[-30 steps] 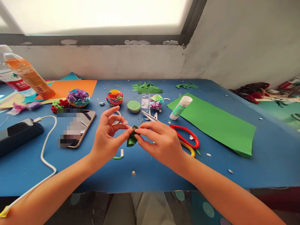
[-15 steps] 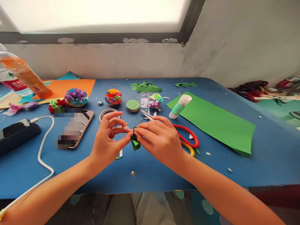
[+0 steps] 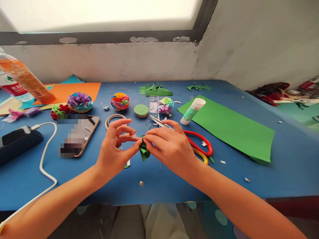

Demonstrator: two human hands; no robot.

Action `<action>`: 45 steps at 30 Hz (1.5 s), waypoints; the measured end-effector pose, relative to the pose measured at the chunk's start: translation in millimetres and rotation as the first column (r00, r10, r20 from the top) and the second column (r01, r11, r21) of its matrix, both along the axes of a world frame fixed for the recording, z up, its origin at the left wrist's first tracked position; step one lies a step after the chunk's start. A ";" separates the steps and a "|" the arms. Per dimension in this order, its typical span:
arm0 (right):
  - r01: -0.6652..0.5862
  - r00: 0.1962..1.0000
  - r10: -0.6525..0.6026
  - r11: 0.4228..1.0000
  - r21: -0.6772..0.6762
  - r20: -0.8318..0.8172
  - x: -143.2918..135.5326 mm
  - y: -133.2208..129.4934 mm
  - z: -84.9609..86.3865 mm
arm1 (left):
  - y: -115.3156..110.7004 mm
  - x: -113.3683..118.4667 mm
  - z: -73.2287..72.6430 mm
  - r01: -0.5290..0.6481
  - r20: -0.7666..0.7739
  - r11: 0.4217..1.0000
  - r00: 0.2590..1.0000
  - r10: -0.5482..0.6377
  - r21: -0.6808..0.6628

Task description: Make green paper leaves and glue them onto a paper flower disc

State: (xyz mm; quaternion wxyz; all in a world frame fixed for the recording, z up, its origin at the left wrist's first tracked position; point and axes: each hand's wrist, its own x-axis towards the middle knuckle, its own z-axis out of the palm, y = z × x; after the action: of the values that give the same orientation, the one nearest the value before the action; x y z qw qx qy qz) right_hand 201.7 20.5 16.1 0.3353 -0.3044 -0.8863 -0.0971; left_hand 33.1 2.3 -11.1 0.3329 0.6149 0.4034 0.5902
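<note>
A small folded piece of green paper (image 3: 144, 152) is pinched between both hands above the front middle of the table. My left hand (image 3: 116, 142) grips it from the left with thumb and forefinger, its other fingers curled loosely. A bit of white, perhaps tape, shows by those fingers. My right hand (image 3: 171, 142) is closed on the paper's right side, fingertips hiding part of it. Behind and under the right hand lie scissors (image 3: 203, 142) with red and yellow handles. A roll of tape (image 3: 109, 120) rests just beyond the left hand.
A green sheet (image 3: 231, 129) and a glue stick (image 3: 193, 111) are at right. Paper balls (image 3: 120, 101), round green discs (image 3: 141, 110) and green scraps (image 3: 156, 90) sit farther back. A phone (image 3: 86, 136), a white cable (image 3: 43, 159) and a drink bottle (image 3: 27, 79) occupy the left.
Both hands keep their pinch on the green paper, almost unmoved. The camera view has shifted very slightly.
</note>
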 end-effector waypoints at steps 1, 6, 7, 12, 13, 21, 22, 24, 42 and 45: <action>-0.002 1.000 0.002 1.000 -0.003 -0.006 0.0 0.1 0.0 | -0.1 0.1 0.4 0.000 0.003 1.000 1.000 0.000 -0.003; 0.003 0.998 -0.003 1.000 0.002 -0.056 -1.1 0.3 -1.6 | -1.0 0.6 2.1 -0.013 0.003 1.000 1.000 0.013 -0.026; 0.004 0.998 -0.003 1.000 0.007 -0.067 -1.3 0.5 -2.2 | -1.1 0.7 2.2 -0.013 0.004 1.000 1.000 0.013 -0.025; -0.017 0.995 0.018 1.000 0.013 -0.098 -1.6 2.5 -4.3 | -0.5 0.6 2.7 0.001 0.023 1.000 1.000 -0.001 -0.002; -0.021 0.994 0.022 1.000 0.016 -0.108 -1.6 3.0 -4.4 | -0.4 0.4 2.9 0.000 0.023 1.000 1.000 0.000 0.000; -0.039 0.995 0.039 0.999 0.007 -0.089 0.2 2.1 -1.8 | -0.6 -0.5 2.3 -0.005 0.006 0.999 1.000 0.005 0.048; -0.036 0.996 0.036 0.999 0.002 -0.080 0.4 1.9 -1.6 | -0.6 -0.4 1.8 -0.009 0.002 0.998 1.000 0.009 0.060; -0.030 0.997 0.030 1.000 0.002 -0.071 0.6 1.7 -1.8 | -0.5 -0.1 0.9 -0.011 -0.005 0.997 1.000 0.012 0.080; -0.016 0.999 0.018 0.999 0.033 -0.047 1.0 1.3 -2.9 | -0.9 0.5 0.3 -0.010 -0.015 0.997 1.000 0.011 0.076; -0.028 0.998 0.029 0.999 0.029 -0.049 1.0 2.3 -3.6 | -1.1 1.1 1.5 -0.010 -0.007 0.998 1.000 0.011 0.060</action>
State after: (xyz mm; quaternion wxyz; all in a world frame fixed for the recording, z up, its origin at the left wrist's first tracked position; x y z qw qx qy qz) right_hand 202.6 22.8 12.4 0.3628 -0.2891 -0.8805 -0.0974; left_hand 34.2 1.2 -9.6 0.3097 0.6246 0.3901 0.6015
